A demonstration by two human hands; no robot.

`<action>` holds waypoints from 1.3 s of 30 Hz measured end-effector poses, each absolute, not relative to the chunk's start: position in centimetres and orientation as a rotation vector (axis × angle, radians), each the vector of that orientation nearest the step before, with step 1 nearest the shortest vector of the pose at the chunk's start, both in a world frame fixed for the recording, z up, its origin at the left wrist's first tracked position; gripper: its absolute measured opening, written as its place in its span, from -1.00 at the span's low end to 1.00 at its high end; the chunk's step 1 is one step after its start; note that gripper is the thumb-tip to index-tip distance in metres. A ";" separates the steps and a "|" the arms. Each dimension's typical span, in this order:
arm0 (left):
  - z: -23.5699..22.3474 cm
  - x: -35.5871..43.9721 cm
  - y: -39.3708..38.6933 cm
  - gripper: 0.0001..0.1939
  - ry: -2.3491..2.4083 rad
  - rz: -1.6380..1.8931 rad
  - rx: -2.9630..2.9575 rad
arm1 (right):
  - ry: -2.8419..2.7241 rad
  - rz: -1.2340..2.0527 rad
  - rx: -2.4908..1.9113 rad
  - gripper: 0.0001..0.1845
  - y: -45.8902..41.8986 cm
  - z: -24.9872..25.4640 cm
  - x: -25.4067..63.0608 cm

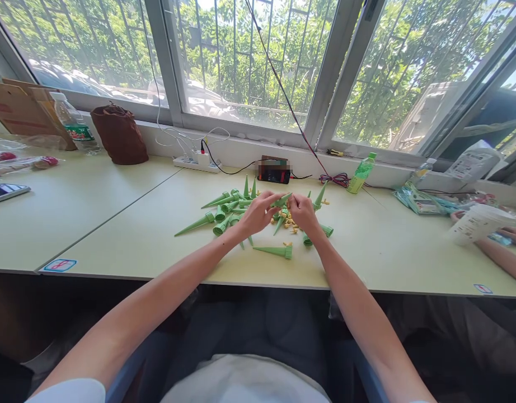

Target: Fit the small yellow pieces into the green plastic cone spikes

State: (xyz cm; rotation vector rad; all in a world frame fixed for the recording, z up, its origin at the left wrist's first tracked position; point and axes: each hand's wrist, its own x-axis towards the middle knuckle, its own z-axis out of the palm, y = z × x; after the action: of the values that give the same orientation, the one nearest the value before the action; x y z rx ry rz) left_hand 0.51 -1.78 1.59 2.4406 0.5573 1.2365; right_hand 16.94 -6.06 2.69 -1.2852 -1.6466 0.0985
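My left hand [259,214] is closed around a green plastic watering spike [282,200], above the middle of a scattered pile. Close beside it, my right hand [302,212] is pinched at the end of that spike; whatever lies between its fingertips is hidden. Under and between both hands lie several small yellow valve pieces [288,222]. More green cone-shaped spikes [196,224] spread out to the left, some standing upright and others on their sides. Nearer the table edge lies a single spike [272,252] with a yellow piece at its wide end.
At the back stand a phone-like device [273,170], a power strip [197,163] and a green bottle [362,172]. A brown bag [118,134] and a clear bottle [75,126] are at left. On the right, another person's arm [503,257] rests near a white cup [476,224].
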 end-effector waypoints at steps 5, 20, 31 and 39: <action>2.0 1.4 -2.7 -0.67 0.778 1.362 2.191 | -1.550 0.038 -1.240 -0.50 -6.3 2.6 16.6; 3.2 1.2 -3.2 -0.34 0.620 0.791 1.490 | -1.605 0.038 -1.227 -0.55 -6.5 2.3 16.4; 3.2 0.9 -3.3 -0.58 0.460 0.957 1.740 | -1.582 0.157 -1.208 -0.47 -6.6 2.7 16.7; 2.1 1.0 -2.5 -0.75 0.580 1.119 2.058 | -1.603 0.186 -1.207 -0.43 -6.2 2.5 17.0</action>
State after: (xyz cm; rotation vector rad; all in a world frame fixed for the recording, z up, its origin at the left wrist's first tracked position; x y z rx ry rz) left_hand 1.04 -2.48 2.14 2.0581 0.5802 1.1191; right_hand 17.00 -6.20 2.47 -1.2065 -1.6032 0.1858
